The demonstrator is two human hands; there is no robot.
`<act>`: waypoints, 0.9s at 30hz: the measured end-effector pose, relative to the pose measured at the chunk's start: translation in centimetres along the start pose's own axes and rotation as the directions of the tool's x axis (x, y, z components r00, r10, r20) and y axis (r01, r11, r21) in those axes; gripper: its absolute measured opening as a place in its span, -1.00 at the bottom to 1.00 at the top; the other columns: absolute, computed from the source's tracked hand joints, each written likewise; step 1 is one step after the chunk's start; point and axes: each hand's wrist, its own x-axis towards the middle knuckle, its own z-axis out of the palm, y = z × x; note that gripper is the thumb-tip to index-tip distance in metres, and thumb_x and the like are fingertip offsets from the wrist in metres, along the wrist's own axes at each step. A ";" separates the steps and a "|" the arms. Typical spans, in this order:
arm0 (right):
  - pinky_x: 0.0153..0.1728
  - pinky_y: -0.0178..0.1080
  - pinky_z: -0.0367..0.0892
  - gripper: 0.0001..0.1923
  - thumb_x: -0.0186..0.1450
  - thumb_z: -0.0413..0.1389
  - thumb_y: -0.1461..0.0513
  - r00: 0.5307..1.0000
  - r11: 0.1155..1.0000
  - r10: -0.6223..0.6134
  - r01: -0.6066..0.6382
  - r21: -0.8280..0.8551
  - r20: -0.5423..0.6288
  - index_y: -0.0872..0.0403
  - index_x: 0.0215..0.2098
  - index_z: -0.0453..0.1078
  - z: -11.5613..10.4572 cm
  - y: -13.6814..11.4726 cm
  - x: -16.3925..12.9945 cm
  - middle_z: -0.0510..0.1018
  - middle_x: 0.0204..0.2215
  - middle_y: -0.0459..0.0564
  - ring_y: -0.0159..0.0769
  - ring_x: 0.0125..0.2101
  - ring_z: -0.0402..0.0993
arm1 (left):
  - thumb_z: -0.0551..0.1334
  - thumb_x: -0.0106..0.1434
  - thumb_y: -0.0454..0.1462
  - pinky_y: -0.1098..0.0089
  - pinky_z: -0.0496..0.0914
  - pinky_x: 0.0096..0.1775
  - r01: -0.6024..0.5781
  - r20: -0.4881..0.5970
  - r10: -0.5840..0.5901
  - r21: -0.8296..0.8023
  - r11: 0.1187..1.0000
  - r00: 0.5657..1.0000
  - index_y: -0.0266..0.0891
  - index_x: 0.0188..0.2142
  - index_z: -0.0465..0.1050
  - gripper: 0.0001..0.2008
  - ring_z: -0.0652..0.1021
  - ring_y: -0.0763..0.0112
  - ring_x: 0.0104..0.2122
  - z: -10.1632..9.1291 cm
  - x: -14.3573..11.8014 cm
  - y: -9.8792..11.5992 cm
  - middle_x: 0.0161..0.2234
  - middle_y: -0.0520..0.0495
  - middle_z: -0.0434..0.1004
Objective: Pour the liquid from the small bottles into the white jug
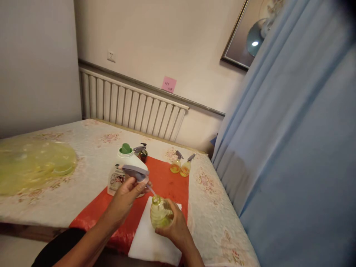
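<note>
**Spray head off the bottle, both hands occupied**

Your right hand [174, 224] is closed around the small clear plastic bottle of yellow-green liquid [160, 213], holding it upright just above the white folded cloth [147, 241]. The bottle's neck is open at the top. Your left hand [129, 193] is clamped on the grey plastic trigger spray head [135, 172], lifted clear of the bottle and held just above and to the left of it; its thin dip tube [151, 190] slants down toward the bottle's mouth, and you cannot tell whether the tip is inside the neck.

The white cloth lies on the red shiny mat [167, 181], which covers part of the surface [91, 148], itself spread with a pale floral-patterned cover. Right behind your left hand stands the large white plastic jug with a green cap [125, 163]; it carries a printed label low on its front, too blurred to read. Just behind the jug sits a small dark bottle with a grey trigger head [142, 152]. Further right on the red mat stand two small clear spray bottles of yellow liquid [180, 167], side by side and nearly touching.

On the far left of the surface lies a translucent yellow plastic sheet or bag [33, 167]. Against the wall runs a white ribbed radiator [130, 105], and above it a pink sticky note [168, 84] bears handwriting too small to make out. A blue curtain [292, 148] hangs on your right.
</note>
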 end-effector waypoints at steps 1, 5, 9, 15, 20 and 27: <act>-0.06 -0.14 0.40 -0.15 -0.23 0.35 0.41 1.000 1.000 -0.005 0.005 0.011 0.002 -0.05 0.06 0.36 0.2 -0.1 0.0 0.52 -0.06 -0.05 -0.07 -0.04 0.47 | 0.34 0.17 -0.08 0.27 0.43 -0.06 0.012 0.035 -0.014 0.039 0.999 0.999 -0.20 -0.13 0.51 -0.67 0.56 0.25 -0.17 0.1 -0.2 -0.5 -0.24 -0.05 0.62; -0.08 -0.16 0.41 -0.14 -0.23 0.35 0.41 1.000 1.000 -0.024 0.024 0.018 0.001 -0.04 0.06 0.36 0.8 -0.4 0.0 0.52 -0.07 -0.04 -0.09 -0.06 0.48 | 0.31 0.18 -0.10 0.30 0.38 -0.07 0.068 0.171 -0.092 0.143 0.987 0.981 -0.19 -0.14 0.53 -0.70 0.54 0.22 -0.15 0.6 -0.9 -1.9 -0.26 -0.02 0.60; -0.11 -0.17 0.42 -0.11 -0.27 0.37 0.40 1.000 1.000 0.006 -0.006 0.011 -0.009 -0.04 0.06 0.37 1.4 -0.2 0.0 0.51 -0.05 -0.03 -0.07 -0.04 0.46 | 0.30 0.19 -0.10 0.33 0.38 -0.14 0.120 0.211 -0.143 0.118 0.986 0.967 -0.18 -0.10 0.53 -0.68 0.52 0.21 -0.17 0.6 -1.4 -2.4 -0.29 -0.01 0.59; -0.14 -0.17 0.43 -0.11 -0.28 0.37 0.40 0.999 0.999 0.042 -0.042 0.032 -0.008 -0.03 0.06 0.38 2.0 0.4 -0.1 0.51 -0.10 -0.03 -0.07 -0.07 0.46 | 0.32 0.18 -0.13 0.35 0.37 -0.14 0.109 0.248 -0.137 0.124 0.986 0.959 -0.14 -0.15 0.54 -0.74 0.51 0.25 -0.22 0.3 -1.4 -2.6 -0.27 0.01 0.59; -0.15 -0.19 0.41 -0.08 -0.33 0.39 0.41 0.991 0.982 0.132 -0.133 0.131 0.016 0.02 0.05 0.40 1.9 0.5 -0.4 0.53 -0.12 -0.02 -0.10 -0.11 0.46 | 0.27 0.24 -0.11 0.34 0.36 -0.13 0.070 0.284 -0.127 0.200 0.977 0.951 -0.18 -0.16 0.52 -0.75 0.49 0.20 -0.16 -0.4 -1.3 -2.9 -0.27 -0.02 0.56; -0.38 -0.35 0.28 -0.21 -0.31 0.46 0.31 0.938 0.774 0.153 -0.309 0.553 0.309 0.08 -0.05 0.49 2.7 0.3 -1.1 0.57 -0.33 -0.12 -0.31 -0.35 0.42 | 0.23 0.28 -0.12 0.22 0.35 -0.05 0.331 0.475 -0.263 -0.063 0.942 0.840 -0.21 -0.10 0.52 -0.72 0.52 0.18 -0.14 -1.9 -0.8 -5.1 -0.21 -0.12 0.55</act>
